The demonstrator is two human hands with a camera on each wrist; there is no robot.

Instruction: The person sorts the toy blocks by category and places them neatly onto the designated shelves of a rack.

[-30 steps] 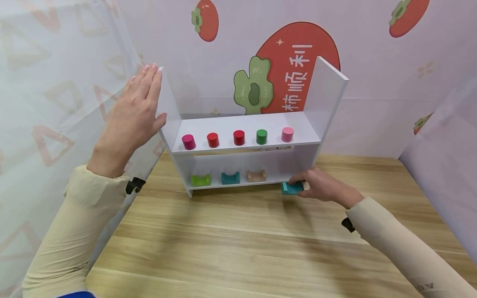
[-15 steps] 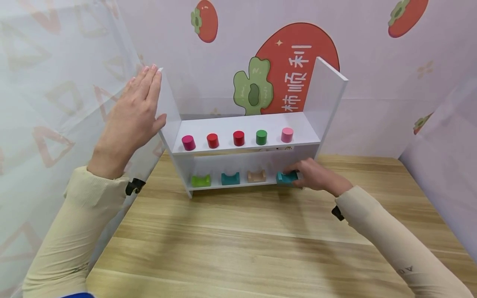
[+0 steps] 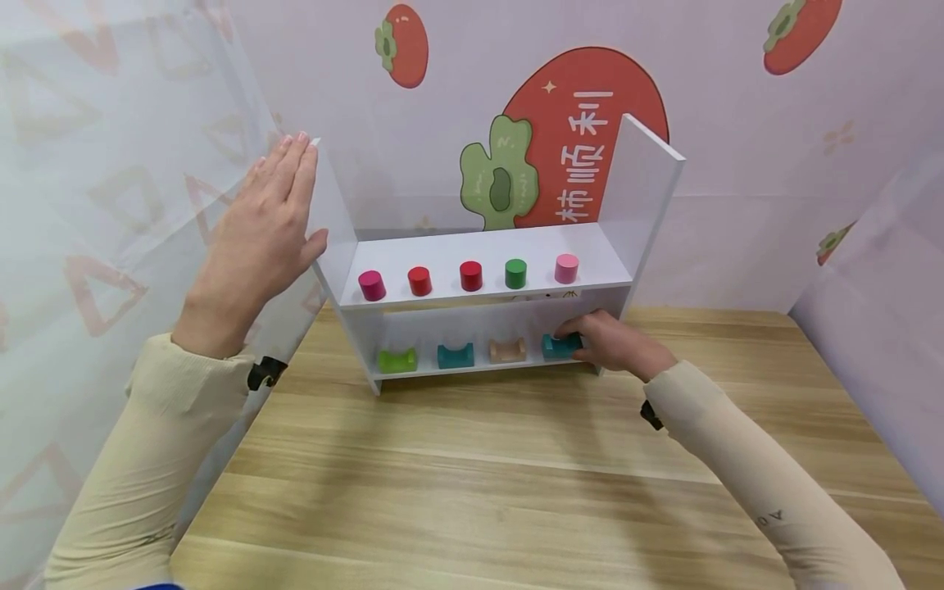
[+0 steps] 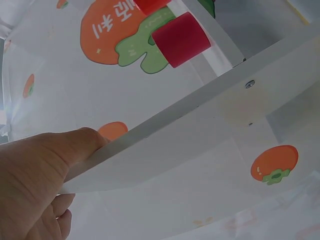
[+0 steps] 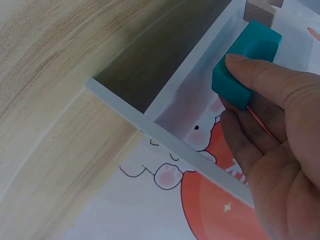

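Note:
A white two-tier shelf [image 3: 472,304] stands on the wooden table. My left hand [image 3: 260,233] holds its left side panel [image 4: 165,165], the thumb on the inner face and the fingers on the outer. At the right end of the lower tier, my right hand [image 3: 608,342] pinches a teal block [image 5: 245,65] with a curved notch on top. To its left on the same tier sit three more notched blocks: a beige block [image 3: 507,352], another teal block [image 3: 456,357] and a lime green block [image 3: 398,361].
Along the upper tier stand several small cylinders: a magenta cylinder [image 3: 372,286], two red ones, a green cylinder [image 3: 515,274] and a pink cylinder [image 3: 566,270]. The tall right side panel [image 3: 640,188] rises above my right hand. Patterned cloth [image 3: 752,164] hangs behind the shelf.
My right hand has carried the teal block from in front of the shelf's edge up and inward onto the lower tier, shifting slightly left. The left hand has kept its place on the side panel.

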